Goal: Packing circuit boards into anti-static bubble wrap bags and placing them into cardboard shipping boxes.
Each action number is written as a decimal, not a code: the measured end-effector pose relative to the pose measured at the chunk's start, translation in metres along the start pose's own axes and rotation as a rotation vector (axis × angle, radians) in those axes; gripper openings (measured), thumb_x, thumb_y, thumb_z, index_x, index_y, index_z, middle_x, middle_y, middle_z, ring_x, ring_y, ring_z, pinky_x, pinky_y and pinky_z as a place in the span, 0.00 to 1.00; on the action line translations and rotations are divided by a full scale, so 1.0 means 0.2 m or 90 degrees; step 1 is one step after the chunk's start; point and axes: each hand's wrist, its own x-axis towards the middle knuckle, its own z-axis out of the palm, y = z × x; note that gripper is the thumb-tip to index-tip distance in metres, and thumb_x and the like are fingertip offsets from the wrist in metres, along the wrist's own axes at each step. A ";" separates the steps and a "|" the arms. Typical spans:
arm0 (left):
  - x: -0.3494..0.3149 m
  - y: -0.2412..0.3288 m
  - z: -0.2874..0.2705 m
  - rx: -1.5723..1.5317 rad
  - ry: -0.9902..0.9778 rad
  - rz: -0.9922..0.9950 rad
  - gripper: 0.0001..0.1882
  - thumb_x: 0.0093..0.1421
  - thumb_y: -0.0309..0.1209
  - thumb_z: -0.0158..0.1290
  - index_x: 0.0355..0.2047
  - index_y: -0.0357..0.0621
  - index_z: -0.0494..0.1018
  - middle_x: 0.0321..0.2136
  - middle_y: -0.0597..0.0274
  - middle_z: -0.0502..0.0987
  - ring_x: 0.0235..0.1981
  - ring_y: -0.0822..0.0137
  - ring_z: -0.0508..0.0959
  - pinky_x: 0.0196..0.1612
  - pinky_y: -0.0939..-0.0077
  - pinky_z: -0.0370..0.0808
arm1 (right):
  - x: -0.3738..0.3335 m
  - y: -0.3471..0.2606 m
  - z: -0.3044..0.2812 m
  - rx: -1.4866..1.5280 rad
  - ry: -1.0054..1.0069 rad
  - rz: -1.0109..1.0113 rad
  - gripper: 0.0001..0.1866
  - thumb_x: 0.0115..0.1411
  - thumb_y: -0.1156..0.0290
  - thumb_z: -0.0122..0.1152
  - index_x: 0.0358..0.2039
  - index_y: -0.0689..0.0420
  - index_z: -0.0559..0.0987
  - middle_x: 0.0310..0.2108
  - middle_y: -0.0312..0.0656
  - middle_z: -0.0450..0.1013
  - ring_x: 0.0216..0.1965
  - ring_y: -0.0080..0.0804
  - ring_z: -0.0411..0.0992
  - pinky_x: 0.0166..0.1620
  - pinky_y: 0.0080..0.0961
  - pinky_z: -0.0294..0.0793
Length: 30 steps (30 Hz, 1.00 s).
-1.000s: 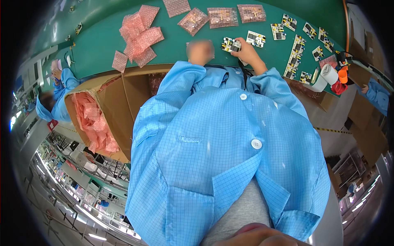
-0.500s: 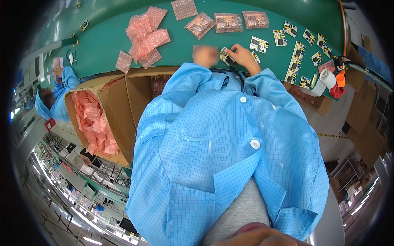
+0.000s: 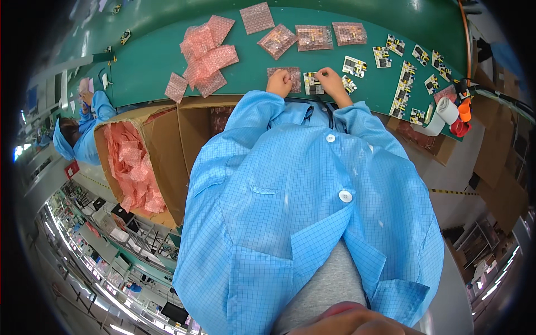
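My left hand is closed over the near edge of a pink bubble-wrap bag on the green table. Just right of that bag lies a small circuit board with black and yellow parts. The bent fingers of my right hand grip this board at its right edge. A second circuit board lies beside my right wrist, and another circuit board rests a little farther away. Beyond my hands, bubble-wrap bags with boards inside lie in a row.
Loose bubble-wrap bags are heaped at the left. Several boards spread over the right side, near a white roll and an orange-and-red object. A carton of pink bags stands left of me. Farther left, a person in blue sits.
The board in my right hand has gone from tilted to lying squarely beside the bag. The whole view has shifted slightly.
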 end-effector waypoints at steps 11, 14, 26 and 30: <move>-0.02 0.09 0.01 0.057 -0.007 0.071 0.09 0.49 0.23 0.59 0.33 0.42 0.76 0.31 0.54 0.72 0.31 0.57 0.76 0.38 0.65 0.76 | -0.08 0.05 -0.11 0.372 -0.068 0.205 0.18 0.56 0.63 0.66 0.39 0.64 0.78 0.32 0.41 0.77 0.29 0.25 0.76 0.31 0.20 0.78; -0.01 0.06 0.03 0.105 -0.004 0.048 0.07 0.49 0.25 0.61 0.30 0.43 0.76 0.31 0.56 0.72 0.33 0.57 0.78 0.38 0.64 0.77 | -0.11 0.01 -0.13 0.373 -0.059 0.230 0.18 0.58 0.65 0.65 0.44 0.63 0.77 0.36 0.39 0.78 0.34 0.26 0.77 0.34 0.19 0.78; -0.03 0.09 -0.01 -0.122 0.060 -0.046 0.04 0.53 0.25 0.60 0.29 0.39 0.76 0.30 0.60 0.73 0.28 0.69 0.78 0.33 0.73 0.77 | -0.18 -0.05 -0.14 0.573 -0.174 0.180 0.12 0.60 0.71 0.65 0.42 0.60 0.77 0.38 0.41 0.79 0.41 0.29 0.78 0.43 0.21 0.77; -0.03 0.10 0.00 -0.157 0.073 -0.053 0.04 0.54 0.25 0.60 0.30 0.39 0.77 0.31 0.61 0.74 0.28 0.69 0.78 0.33 0.75 0.77 | -0.18 -0.05 -0.10 0.586 -0.175 0.171 0.16 0.58 0.74 0.66 0.44 0.69 0.74 0.40 0.47 0.78 0.41 0.35 0.79 0.44 0.22 0.80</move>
